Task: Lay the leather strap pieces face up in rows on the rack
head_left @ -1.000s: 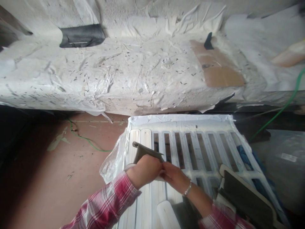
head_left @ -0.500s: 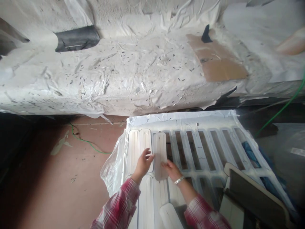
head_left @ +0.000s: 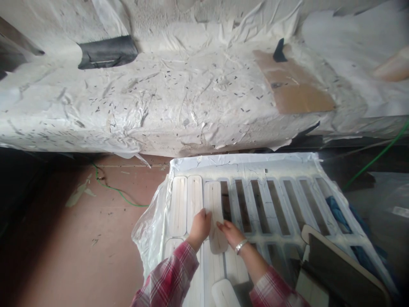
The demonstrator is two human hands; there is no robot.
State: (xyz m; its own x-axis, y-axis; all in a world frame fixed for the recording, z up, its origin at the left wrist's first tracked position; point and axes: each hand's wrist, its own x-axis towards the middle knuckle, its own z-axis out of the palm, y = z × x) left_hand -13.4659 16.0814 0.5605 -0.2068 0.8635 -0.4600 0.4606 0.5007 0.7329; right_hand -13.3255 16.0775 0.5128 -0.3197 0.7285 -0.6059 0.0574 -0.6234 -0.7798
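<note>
Between my hands is a long pale panel with rounded ends and a thin dark line down its middle. My left hand is closed at its left edge, its fingers partly hidden. Along the right edge, my right hand pinches the panel with its thumb on top. Two similar pale panels, an outer one and an inner one, lie side by side to the left. They rest on a white slotted rack. Nearer to me another loose panel lies at an angle across others.
Open slots run across the rack's right side. A dark padded piece with a pale rim leans there. Clear plastic sheeting hangs off the left side. Beyond stands a white-covered ledge with brown cardboard. A green cord crosses at right.
My left hand, with fingers spread before, has closed at the panel's left edge. The panel has shifted slightly toward me, and my right hand has stayed on its right edge.
</note>
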